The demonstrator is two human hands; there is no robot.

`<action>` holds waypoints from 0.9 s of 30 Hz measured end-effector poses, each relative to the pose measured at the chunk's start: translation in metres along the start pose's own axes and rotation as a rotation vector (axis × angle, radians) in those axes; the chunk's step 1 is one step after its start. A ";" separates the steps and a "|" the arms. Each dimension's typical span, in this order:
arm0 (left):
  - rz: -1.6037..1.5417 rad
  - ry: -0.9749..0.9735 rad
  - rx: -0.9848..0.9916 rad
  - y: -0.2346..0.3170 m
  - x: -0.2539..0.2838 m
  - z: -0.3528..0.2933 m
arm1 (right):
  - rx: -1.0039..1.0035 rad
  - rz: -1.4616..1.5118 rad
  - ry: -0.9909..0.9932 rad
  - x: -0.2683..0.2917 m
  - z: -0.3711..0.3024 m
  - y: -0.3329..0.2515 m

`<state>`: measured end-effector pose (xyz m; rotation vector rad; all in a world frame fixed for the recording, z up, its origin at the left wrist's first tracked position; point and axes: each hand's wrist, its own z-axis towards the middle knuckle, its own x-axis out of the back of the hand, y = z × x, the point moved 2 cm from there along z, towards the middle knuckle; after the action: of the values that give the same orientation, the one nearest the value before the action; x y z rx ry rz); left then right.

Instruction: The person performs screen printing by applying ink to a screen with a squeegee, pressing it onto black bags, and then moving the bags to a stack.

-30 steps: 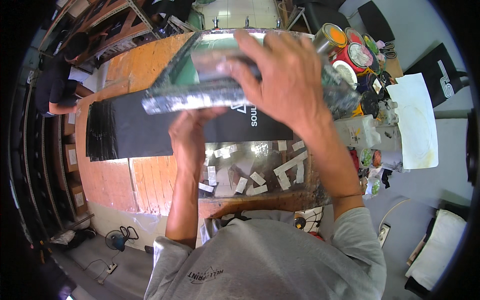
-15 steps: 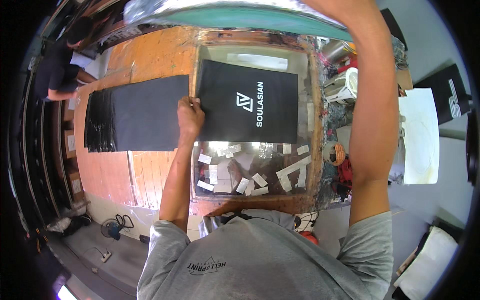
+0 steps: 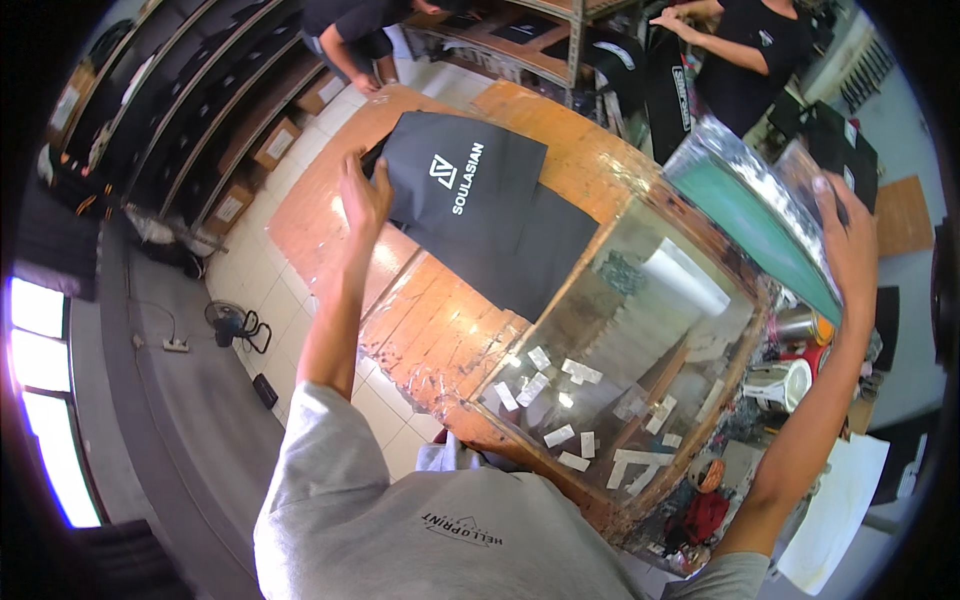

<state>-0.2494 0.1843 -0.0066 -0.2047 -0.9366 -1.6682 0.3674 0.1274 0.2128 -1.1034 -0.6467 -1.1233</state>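
Observation:
My left hand [image 3: 366, 192] pinches the left edge of a flat black plastic bag [image 3: 480, 160] with a white printed logo. The bag lies over a stack of plain black bags [image 3: 535, 250] on the wooden table. On the right, my right hand [image 3: 850, 240] grips the outer edge of a raised, tilted screen-printing frame [image 3: 760, 215] with green mesh. Beneath and in front of the frame is a glass printing surface [image 3: 600, 340] set in wood, with a white strip [image 3: 686, 277] and several bits of tape on it.
A white tub [image 3: 780, 383], cans and stained cloths crowd the table's right side. One person [image 3: 350, 35] bends at the table's far left corner; another [image 3: 750, 60] stands at the far right. Shelves [image 3: 180, 110] line the left, with a small fan [image 3: 235, 325] on the floor.
The printed bag has gone from the glass leftward onto the stack, carried by my left hand. My right hand still holds the frame up. The head view has turned.

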 end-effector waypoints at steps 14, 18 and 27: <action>-0.681 -1.721 0.431 0.064 0.188 -0.418 | 0.014 -0.061 0.002 -0.004 -0.011 0.001; -0.645 -2.162 0.154 0.073 0.188 -0.339 | 0.041 -0.064 0.014 -0.003 -0.014 -0.004; -0.008 -0.800 -0.201 0.128 -0.019 -0.276 | 0.027 -0.023 0.021 -0.005 -0.013 -0.010</action>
<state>-0.0385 0.0112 -0.1417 -1.0602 -1.3403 -1.7005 0.3551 0.1169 0.2070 -1.0627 -0.6578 -1.1411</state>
